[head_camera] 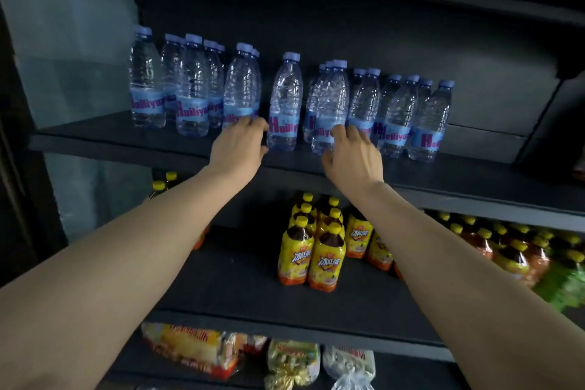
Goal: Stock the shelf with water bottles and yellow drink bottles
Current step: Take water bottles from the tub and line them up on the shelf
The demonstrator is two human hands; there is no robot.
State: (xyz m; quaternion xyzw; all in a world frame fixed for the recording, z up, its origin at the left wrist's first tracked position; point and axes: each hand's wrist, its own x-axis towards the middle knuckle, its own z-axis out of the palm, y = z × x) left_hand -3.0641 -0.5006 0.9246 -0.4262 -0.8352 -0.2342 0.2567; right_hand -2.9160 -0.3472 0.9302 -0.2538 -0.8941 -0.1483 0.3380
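Several clear water bottles with blue caps and blue labels stand along the dark upper shelf (126, 144). My left hand (237, 149) grips the base of one water bottle (240, 85) left of centre. My right hand (351, 155) holds the lower part of another water bottle (330, 104). A single water bottle (285, 101) stands free between my two hands. Yellow drink bottles (311, 250) with yellow caps stand in rows on the shelf below, under my right forearm.
More yellow drink bottles (506, 247) crowd the lower shelf at the right, beside green packaging (563, 288). Two yellow-capped bottles (163, 182) peek out at the left. Bagged snacks (196, 348) lie on the bottom shelf. A pale wall panel (63, 25) borders the left side.
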